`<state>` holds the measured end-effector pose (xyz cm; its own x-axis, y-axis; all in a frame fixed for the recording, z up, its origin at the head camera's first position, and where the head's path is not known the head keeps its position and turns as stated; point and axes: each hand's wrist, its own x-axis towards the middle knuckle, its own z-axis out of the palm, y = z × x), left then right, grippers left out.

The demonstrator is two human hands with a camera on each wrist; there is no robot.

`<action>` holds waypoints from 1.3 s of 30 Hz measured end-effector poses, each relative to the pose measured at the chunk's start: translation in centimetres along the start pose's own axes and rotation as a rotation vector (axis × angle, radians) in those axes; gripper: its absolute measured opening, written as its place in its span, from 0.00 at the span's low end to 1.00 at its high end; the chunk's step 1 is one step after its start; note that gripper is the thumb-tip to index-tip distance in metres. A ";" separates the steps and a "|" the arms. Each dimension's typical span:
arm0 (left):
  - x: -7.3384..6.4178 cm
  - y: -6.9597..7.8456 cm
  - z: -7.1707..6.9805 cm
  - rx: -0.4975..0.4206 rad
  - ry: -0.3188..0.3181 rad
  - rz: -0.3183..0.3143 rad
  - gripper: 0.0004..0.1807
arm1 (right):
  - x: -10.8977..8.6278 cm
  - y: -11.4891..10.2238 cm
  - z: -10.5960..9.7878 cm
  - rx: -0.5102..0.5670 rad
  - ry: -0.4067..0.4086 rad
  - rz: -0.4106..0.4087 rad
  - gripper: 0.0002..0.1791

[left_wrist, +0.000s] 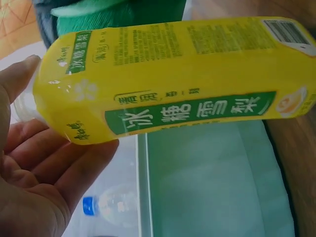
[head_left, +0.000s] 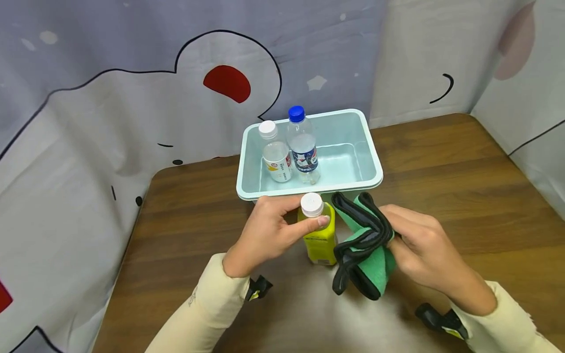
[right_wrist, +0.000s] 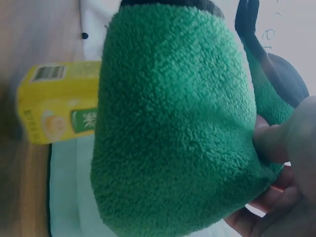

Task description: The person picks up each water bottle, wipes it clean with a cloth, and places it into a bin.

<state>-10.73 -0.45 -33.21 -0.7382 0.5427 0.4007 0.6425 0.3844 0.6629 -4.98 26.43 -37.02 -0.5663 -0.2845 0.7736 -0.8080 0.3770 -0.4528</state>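
Note:
My left hand (head_left: 269, 230) grips a yellow drink bottle (head_left: 321, 245) near its white cap, thumb across the front. The left wrist view shows the label of this bottle (left_wrist: 197, 59), with green panels and white characters. Whether its base touches the table cannot be told. Just right of it, my right hand (head_left: 423, 250) holds a folded green cloth (head_left: 375, 264) with black edging, pinched at its right side. Up close in the right wrist view, the fluffy cloth (right_wrist: 168, 123) covers part of the bottle (right_wrist: 59, 103).
Behind the hands, a pale green plastic basin (head_left: 348, 171) stands on the wooden table (head_left: 190, 215). Inside its left half stand a white-capped clear bottle (head_left: 277, 157) and a blue-capped bottle (head_left: 303, 147). A printed curtain (head_left: 132, 113) hangs behind the table.

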 end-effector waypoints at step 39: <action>-0.9 0.2 4.9 -0.059 0.152 0.107 0.19 | -3.2 0.4 5.2 -0.640 -0.655 0.419 0.10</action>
<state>-8.92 2.85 -36.51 -0.6918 0.4571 0.5589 0.7090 0.2835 0.6457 -4.32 22.89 -41.94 -0.9183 -0.3760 0.1235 -0.3924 0.9056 -0.1609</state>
